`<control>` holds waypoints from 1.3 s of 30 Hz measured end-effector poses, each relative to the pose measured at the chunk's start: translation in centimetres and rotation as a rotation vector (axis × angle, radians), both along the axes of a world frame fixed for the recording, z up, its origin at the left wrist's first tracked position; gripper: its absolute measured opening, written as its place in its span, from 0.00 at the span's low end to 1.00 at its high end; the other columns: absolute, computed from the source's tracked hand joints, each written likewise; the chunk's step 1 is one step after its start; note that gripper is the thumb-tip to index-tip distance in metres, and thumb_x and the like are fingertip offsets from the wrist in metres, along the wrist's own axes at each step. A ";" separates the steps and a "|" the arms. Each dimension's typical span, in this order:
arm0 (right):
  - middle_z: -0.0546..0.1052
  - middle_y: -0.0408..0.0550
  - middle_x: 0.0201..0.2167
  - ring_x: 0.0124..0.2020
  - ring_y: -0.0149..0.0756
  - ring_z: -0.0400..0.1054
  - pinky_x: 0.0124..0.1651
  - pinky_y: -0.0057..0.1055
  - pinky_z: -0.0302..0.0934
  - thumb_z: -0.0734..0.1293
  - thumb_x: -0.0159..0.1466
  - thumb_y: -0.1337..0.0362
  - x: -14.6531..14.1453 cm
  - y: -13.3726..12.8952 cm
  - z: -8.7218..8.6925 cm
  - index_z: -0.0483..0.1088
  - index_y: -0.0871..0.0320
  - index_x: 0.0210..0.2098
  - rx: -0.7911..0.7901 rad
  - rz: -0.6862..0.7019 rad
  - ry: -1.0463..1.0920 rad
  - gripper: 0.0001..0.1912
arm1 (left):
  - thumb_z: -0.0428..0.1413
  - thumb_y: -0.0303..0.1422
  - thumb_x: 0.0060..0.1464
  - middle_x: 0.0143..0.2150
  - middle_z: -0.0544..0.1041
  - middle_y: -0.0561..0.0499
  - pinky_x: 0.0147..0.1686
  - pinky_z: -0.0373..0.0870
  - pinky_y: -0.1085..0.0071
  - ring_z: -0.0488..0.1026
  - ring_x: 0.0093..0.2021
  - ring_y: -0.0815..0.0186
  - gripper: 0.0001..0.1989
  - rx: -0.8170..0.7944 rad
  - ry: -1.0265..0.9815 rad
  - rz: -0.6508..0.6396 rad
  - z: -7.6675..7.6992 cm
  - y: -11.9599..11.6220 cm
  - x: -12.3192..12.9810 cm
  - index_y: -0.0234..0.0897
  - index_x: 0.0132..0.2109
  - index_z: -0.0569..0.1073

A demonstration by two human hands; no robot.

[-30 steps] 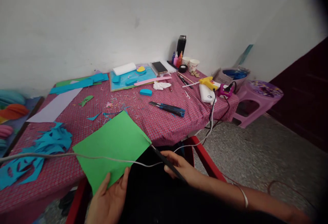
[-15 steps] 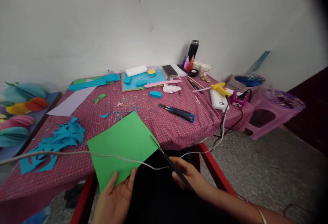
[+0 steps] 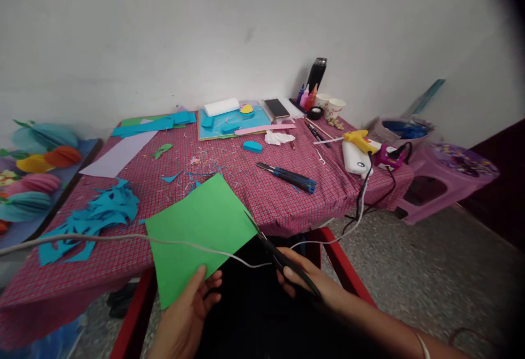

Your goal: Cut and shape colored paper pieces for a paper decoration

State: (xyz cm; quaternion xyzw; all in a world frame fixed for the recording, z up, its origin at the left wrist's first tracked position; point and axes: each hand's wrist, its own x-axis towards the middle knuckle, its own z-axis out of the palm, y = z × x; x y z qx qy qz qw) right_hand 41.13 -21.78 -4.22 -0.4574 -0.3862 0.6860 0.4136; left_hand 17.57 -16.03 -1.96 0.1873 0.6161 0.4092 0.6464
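A sheet of green paper [image 3: 200, 227] is held tilted at the table's front edge. My left hand [image 3: 191, 304] grips its lower edge, thumb on top and fingers beneath. My right hand [image 3: 301, 274] is closed around the handles of black scissors [image 3: 283, 260]. The scissor blades are at the sheet's right corner, one of them showing above the paper. A white cable [image 3: 192, 246] runs across the view in front of the sheet. Left of the sheet lies a heap of cut blue paper scraps [image 3: 98, 211].
On the checked tablecloth [image 3: 221, 156] lie a box cutter [image 3: 287, 177], a blue eraser-like block [image 3: 252, 146] and a crumpled tissue [image 3: 279, 138]. A yellow glue gun [image 3: 359, 141] rests on a white power bank-like box [image 3: 356, 159] at the right. A pink stool [image 3: 435, 181] stands beyond.
The scissors have opened wider and turned a little at the paper's corner. My left fingers have shifted on the lower edge. The whole view has moved slightly.
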 end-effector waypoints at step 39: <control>0.66 0.41 0.28 0.20 0.22 0.57 0.22 0.22 0.47 0.67 0.55 0.44 -0.6 0.6 -0.2 0.65 0.60 0.46 -0.029 -0.041 0.100 0.29 | 0.63 0.49 0.33 0.19 0.70 0.52 0.19 0.55 0.75 0.63 0.19 0.72 0.24 -0.044 0.052 -0.258 -1.1 -0.6 2.8 0.30 0.29 0.76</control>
